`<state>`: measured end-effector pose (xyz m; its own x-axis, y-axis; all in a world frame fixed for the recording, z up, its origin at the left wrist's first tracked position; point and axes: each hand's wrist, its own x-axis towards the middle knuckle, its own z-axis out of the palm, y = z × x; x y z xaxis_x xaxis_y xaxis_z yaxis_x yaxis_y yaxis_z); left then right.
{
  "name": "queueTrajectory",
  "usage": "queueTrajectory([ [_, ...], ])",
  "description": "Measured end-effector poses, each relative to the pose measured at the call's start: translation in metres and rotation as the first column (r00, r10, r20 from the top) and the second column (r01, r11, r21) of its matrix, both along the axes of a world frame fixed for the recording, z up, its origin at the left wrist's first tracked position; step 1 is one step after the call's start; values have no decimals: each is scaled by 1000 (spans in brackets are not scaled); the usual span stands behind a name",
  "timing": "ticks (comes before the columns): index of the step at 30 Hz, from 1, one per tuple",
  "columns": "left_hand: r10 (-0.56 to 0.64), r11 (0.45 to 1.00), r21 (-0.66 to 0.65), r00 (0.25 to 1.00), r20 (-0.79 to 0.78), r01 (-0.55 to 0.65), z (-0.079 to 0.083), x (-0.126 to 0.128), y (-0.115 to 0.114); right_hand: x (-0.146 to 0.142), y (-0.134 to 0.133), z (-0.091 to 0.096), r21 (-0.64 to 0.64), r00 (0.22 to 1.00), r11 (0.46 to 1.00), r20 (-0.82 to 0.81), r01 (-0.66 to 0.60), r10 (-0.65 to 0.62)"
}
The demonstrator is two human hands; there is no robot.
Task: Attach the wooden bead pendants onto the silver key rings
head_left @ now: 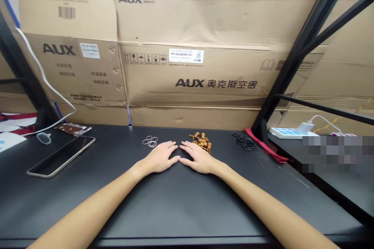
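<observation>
My left hand [162,157] lies flat on the black table [181,206], palm down, fingers stretched out and holding nothing. Beside it my right hand [198,158] rests the same way, thumb apart from the fingers; the fingertips of the two hands nearly meet. Several silver metal rings [150,141] lie just beyond my left hand. Right behind my right hand is a small heap of brown, wooden-looking gourd-shaped pendants [202,140], partly hidden by the fingers. Farther right sits a pile of black loops or clips [246,142], whose exact kind I cannot make out.
A phone [62,157] lies at the left, near a brown packet [73,128] and a white cable [43,74]. A red strap [267,149] runs by the right rack post. Behind stand large cardboard boxes [198,116]. A power strip [292,133] is at far right.
</observation>
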<state>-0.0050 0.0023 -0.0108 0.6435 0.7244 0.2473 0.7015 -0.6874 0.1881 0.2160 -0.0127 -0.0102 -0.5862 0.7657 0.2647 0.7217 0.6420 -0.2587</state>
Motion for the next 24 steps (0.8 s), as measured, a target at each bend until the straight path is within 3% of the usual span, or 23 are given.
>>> queueTrajectory([
  [17, 5, 1000, 10, 1000, 8, -6, 2, 0, -3, 0, 0, 0, 5, 1000, 1000, -15, -12, 12],
  [24, 106, 994, 34, 994, -11, -105, -2, 7, -11, 0, 0, 0, -7, 1000, 1000, -7, 0, 0],
])
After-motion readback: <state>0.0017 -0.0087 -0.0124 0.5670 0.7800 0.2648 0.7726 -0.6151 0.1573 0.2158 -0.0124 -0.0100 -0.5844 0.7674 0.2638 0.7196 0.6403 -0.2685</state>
